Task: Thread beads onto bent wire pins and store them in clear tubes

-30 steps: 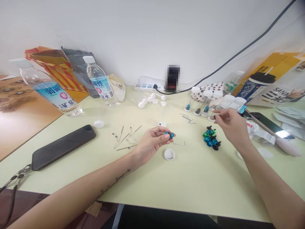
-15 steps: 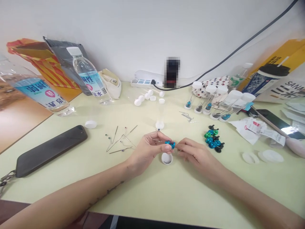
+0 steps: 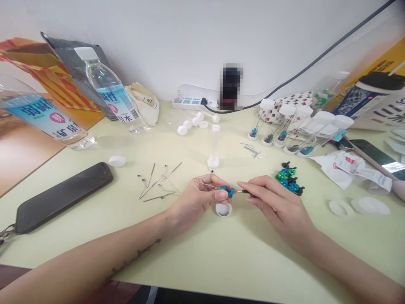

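My left hand [image 3: 202,196] is closed, pinching a small blue metal part [image 3: 226,192] between thumb and fingers. A thin metal rod [image 3: 207,183] runs back from that part across the fingers. Just to the right, my right hand [image 3: 275,202] pinches a short metal pin with a black end [image 3: 245,191], its tip pointing at the blue part; whether they touch I cannot tell. Under the hands sits a round white cap [image 3: 223,210]. Behind them stands a clear tube with white ends [image 3: 213,145]. Several thin metal rods [image 3: 155,185] lie left of my left hand.
Blue, green and black small parts [image 3: 289,179] are heaped beyond my right hand. Several filled capped tubes [image 3: 300,131] stand at back right, near bent metal pieces [image 3: 252,150]. White caps [image 3: 193,122] lie at the back. Left are a phone [image 3: 63,196] and water bottles [image 3: 110,93].
My right hand has drawn slightly right, away from the blue part, so the pin with the black end now shows. My left hand keeps its hold. The whole view has shifted a little.
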Demonstrator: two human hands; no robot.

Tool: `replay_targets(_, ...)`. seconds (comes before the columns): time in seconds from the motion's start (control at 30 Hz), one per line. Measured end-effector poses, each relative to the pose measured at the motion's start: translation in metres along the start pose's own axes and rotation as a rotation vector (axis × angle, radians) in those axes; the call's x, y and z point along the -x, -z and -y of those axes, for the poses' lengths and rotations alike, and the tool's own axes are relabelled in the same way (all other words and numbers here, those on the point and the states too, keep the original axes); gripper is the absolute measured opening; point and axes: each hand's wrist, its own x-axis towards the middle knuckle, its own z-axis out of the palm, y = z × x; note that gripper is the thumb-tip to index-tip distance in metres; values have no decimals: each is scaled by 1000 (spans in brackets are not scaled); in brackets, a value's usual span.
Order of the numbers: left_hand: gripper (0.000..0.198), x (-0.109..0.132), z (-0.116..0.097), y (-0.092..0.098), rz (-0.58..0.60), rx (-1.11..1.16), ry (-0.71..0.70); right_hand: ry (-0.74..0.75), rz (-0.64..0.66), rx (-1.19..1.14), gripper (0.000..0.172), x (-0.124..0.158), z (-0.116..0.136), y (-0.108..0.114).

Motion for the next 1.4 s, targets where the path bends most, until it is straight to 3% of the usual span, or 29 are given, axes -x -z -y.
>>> replay_targets(0.2, 13, -1, 1, 1, 49, 10, 9, 10, -39, -2, 39, 0, 2, 0)
replay_targets(0.4, 13, 0, 3, 0, 89, 31, 15, 43, -53, -59, 20, 1, 2, 1)
replay_targets(0.7, 15, 1, 3, -1, 83, 21, 19, 14, -98, -59, 21, 0, 8, -1)
replay_targets(0.9, 15, 1, 6, -2, 78, 32, 22, 81, -147, 7, 27, 3, 7, -2)
replay_targets(1.07, 15, 2, 9, -3, 25, 52, 6, 60, -194, -46, 31, 3, 9, -3)
replay_targets(1.4, 14, 3, 10, -6, 69, 47, 14, 74, -232, -36, 27, 7, 8, -5)
